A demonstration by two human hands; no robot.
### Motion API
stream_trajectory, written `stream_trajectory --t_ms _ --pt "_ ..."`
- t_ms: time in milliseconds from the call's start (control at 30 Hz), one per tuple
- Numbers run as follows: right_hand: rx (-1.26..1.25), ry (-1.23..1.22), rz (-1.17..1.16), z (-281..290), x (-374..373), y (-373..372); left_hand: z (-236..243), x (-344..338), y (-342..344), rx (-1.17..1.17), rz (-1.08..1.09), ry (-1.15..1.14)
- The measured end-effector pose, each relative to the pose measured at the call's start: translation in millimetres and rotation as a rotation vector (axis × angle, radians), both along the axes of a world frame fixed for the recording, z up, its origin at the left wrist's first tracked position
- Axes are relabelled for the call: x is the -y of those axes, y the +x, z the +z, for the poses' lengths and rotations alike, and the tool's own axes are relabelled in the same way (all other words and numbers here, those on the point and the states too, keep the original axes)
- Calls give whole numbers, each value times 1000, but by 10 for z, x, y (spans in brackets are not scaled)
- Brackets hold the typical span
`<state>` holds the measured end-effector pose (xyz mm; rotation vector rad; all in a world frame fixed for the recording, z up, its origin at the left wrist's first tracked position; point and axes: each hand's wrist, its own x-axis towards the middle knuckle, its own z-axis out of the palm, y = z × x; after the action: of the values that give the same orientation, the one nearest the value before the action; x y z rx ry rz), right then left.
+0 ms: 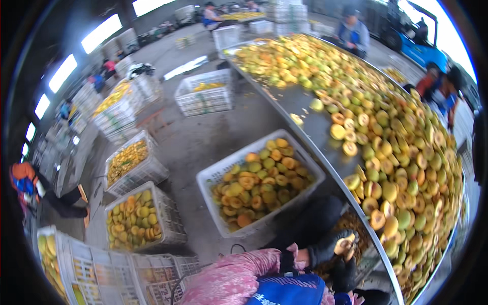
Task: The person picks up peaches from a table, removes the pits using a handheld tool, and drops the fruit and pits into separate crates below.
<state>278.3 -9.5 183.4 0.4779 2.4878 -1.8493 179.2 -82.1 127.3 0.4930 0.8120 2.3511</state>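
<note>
My left hand (326, 247), in a dark glove below a pink patterned sleeve, is closed round a halved peach (344, 244) with its cut face showing. Just below it, my right hand (345, 275), also dark-gloved, is closed close against the fruit. Whatever its fingers hold is hidden. Both hands are beside the near edge of a metal table (305, 109) heaped with halved peaches (401, 178). Brown scraps (356, 223) lie beneath the hands.
A white crate (206, 185) of peach halves stands left of my arms. More filled crates (175, 223) line the left. Another crate (203, 104) stands farther back. People (353, 35) work around the table; a blue forklift (419, 48) is at the far right.
</note>
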Motion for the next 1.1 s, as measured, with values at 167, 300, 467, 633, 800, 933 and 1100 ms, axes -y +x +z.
stream_trajectory --t_ms 167,300,467,633,800,933,1100 --pt "112 -185 -50 -52 137 -140 295 354 40 0 30 46" --pt "143 -298 27 55 225 -171 191 379 -11 249 -66 192" --pt "145 -419 30 60 202 -112 -40 245 -40 259 -26 140" --pt "-17 -490 49 127 190 -20 -33 296 -29 1 182 -10" --pt "59 -329 148 447 209 1 420 571 -84 -414 199 -578" --pt "227 -401 76 633 160 66 781 601 -44 460 -6 39" --pt "253 -366 47 665 61 84 724 472 -5 510 -85 6"
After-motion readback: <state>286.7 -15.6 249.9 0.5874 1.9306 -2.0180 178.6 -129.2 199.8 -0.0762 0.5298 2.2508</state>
